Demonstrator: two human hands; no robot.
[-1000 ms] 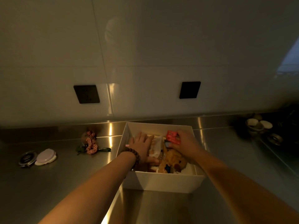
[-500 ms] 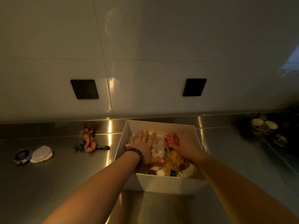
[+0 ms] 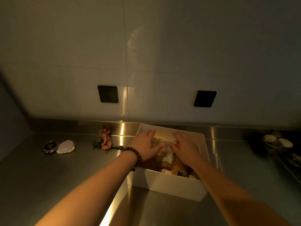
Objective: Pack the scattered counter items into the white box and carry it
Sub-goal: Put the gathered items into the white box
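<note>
White box (image 3: 172, 183) open on counter, filled with small items.

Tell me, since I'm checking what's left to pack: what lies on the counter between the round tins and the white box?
In the head view, a red checked scrunchie lies between the tins and the box.

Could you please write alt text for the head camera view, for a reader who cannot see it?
A person's left hand and right hand press flat on the items packed in a white box on a steel counter. To the left lie a checked fabric tie and two round tins.
</note>
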